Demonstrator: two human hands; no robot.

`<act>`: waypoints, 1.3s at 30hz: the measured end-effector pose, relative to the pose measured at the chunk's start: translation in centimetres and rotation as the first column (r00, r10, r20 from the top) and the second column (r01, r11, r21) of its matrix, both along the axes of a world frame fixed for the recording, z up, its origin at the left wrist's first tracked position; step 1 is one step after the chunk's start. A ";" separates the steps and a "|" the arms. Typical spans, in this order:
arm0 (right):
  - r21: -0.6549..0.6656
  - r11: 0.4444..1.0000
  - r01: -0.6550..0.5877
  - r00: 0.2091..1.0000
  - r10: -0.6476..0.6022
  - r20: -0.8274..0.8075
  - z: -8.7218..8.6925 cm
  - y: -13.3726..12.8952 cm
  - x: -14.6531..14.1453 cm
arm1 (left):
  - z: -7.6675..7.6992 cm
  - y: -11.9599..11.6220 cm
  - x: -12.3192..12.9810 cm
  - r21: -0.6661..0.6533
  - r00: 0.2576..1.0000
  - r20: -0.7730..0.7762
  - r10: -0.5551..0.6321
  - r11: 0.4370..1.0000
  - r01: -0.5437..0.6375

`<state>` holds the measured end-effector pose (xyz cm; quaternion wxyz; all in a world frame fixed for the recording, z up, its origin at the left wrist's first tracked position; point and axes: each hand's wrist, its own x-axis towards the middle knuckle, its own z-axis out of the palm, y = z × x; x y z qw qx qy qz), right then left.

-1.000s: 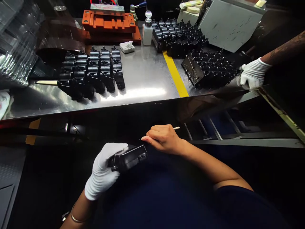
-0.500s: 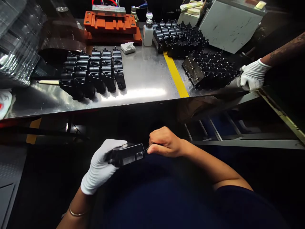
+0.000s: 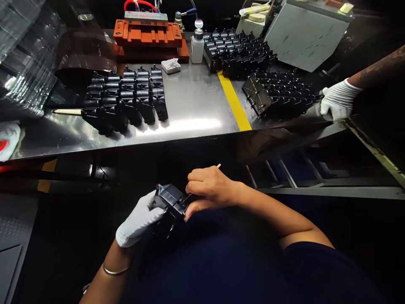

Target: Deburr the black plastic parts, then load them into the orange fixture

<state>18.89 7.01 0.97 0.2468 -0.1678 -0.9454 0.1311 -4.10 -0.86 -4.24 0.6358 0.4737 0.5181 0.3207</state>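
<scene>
My white-gloved left hand [image 3: 137, 219] grips a black plastic moulded part [image 3: 171, 202] low in the view, in front of my body. My bare right hand [image 3: 211, 188] sits against the part's right side and holds a thin stick [image 3: 218, 166]. Its pale end pokes out above my knuckles, and its dark tip reaches the part. My fingers hide most of the stick. A co-worker's gloved hand [image 3: 338, 99] rests at the right edge of the steel table [image 3: 190, 101], next to rows of similar black parts [image 3: 278, 93].
More black parts stand in rows [image 3: 126, 97] [image 3: 237, 55] on the table, with a pale swab [image 3: 66, 112] beside one row. Also there are an orange jig [image 3: 147, 36], a bottle [image 3: 198, 48], a tissue [image 3: 171, 66], a yellow stripe [image 3: 234, 99] and a grey metal box [image 3: 305, 36].
The black part has turned in my left hand and now tilts more steeply. My right hand has moved over its right side, and the stick's pale end now shows above my knuckles.
</scene>
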 end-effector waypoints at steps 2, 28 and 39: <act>-0.008 1.000 0.024 1.000 -0.024 -0.006 -0.1 0.0 -0.1 | 0.0 0.1 0.2 0.011 1.000 0.023 0.014 1.000 -0.014; -0.219 0.967 -0.132 0.990 0.118 -0.076 -0.3 -0.4 0.4 | 0.9 0.8 -1.3 -0.074 0.982 0.117 -0.146 0.985 0.156; -0.082 0.997 -0.002 0.991 -0.009 -0.135 -0.9 -0.8 0.5 | 0.4 0.9 -0.4 -0.013 0.989 0.101 -0.108 0.994 0.110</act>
